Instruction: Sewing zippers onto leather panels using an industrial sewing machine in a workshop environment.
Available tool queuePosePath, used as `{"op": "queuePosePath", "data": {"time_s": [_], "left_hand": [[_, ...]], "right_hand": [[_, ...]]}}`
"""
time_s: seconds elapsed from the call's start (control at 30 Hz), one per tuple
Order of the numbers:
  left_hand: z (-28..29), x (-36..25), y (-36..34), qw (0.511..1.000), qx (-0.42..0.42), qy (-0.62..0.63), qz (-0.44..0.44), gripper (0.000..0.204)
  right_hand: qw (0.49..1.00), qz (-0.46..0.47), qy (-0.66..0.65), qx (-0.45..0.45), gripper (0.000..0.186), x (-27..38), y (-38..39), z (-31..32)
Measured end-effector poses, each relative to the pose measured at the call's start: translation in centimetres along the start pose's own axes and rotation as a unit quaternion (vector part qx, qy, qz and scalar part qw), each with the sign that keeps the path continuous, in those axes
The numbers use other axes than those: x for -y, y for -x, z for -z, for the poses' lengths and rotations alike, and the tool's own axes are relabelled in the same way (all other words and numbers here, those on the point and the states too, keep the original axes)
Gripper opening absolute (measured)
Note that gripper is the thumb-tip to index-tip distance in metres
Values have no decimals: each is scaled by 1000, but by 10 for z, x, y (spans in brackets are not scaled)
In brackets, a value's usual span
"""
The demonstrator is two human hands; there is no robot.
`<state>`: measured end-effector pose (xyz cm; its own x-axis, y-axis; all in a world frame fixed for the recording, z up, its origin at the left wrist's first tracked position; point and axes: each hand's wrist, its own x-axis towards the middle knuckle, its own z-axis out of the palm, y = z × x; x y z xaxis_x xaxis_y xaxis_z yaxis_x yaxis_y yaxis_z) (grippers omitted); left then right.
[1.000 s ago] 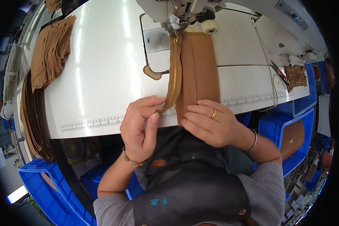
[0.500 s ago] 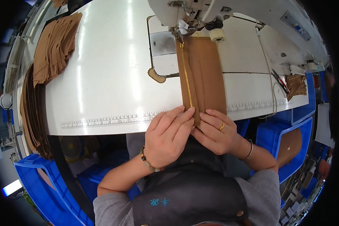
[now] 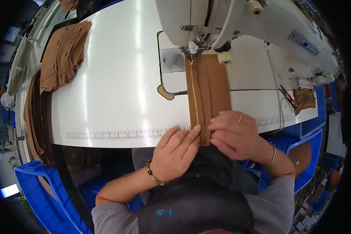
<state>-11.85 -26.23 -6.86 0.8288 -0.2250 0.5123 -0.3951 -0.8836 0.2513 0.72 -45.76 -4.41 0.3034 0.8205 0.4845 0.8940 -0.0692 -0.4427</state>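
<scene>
A brown fabric panel (image 3: pixel 219 84) with a gold-toothed zipper (image 3: pixel 194 91) along its left side lies lengthwise toward me. Its far end is beneath the needle area of a white sewing machine (image 3: pixel 175 19). My left hand (image 3: pixel 175 150) is closed on the zipper's near end, its fingertips pressed together at the table edge. Over the panel's right side is my right hand (image 3: pixel 234 134), its fingers loosely bent and apart, with the fingertips at the edge of the folded strip. Part of the panel is hidden below that hand.
Brown fabric pieces (image 3: pixel 64 54) are stacked at the left, with darker strips (image 3: pixel 37 121) hanging over the edge. A printed ruler (image 3: pixel 117 135) runs along the white table's front. Thread snips (image 3: pixel 288 96) lie beside small brown scraps (image 3: pixel 305 99). Blue bins (image 3: pixel 46 187) stand on both sides.
My right hand has let go of the panel's near end and shifted right. My left hand stays at the zipper's end. The folded strip beside the zipper now lies straighter.
</scene>
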Motion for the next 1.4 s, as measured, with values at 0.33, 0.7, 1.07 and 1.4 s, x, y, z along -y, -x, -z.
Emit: {"op": "queuePosePath", "data": {"time_s": [0.33,0.7,1.07,1.4], "left_hand": [[9,2,-3,998,63,16,-4,32],[26,44,-41,996,60,70,-12,37],[19,71,-59,995,102,16,11,59],[13,84,-69,995,94,-21,-5,71]], "right_hand": [[987,-34,146,57,53,-83,-55,-13],[981,-23,172,84,75,-81,-51,-11],[981,-51,152,110,84,-77,-54,-5],[983,-32,165,75,89,-75,-53,-8]]}}
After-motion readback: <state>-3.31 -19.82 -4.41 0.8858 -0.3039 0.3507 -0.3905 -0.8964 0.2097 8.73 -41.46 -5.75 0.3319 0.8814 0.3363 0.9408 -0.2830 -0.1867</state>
